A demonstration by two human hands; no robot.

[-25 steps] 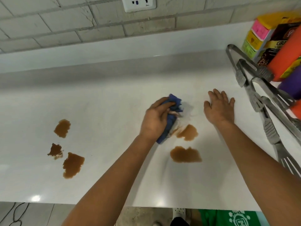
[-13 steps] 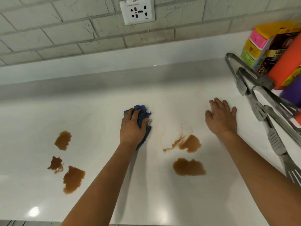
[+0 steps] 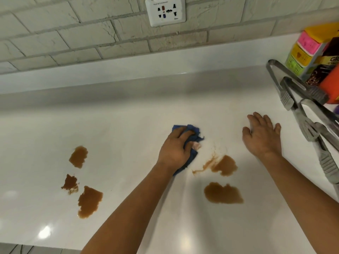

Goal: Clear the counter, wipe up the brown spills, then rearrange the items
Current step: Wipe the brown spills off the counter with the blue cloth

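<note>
My left hand [image 3: 174, 149] grips a crumpled blue cloth [image 3: 192, 132] and presses it on the white counter [image 3: 128, 125], just left of a smeared brown spill [image 3: 222, 165]. A second brown spill [image 3: 222, 193] lies below that one. Three more brown spills sit at the left: an upper one [image 3: 78, 156], a small dark one [image 3: 70, 182] and a larger one [image 3: 89, 200]. My right hand [image 3: 262, 138] rests flat on the counter with straight fingers, to the right of the smeared spill.
Metal tongs [image 3: 300, 107] lie in a pile at the right edge of the counter. Behind them stand colourful boxes [image 3: 308, 50] and an orange item [image 3: 332, 81]. A wall socket [image 3: 165, 11] sits in the tiled wall above.
My left hand with the cloth swept left from the spill, then came back right towards it. The upper right spill is smeared. My right hand has stayed in place.
</note>
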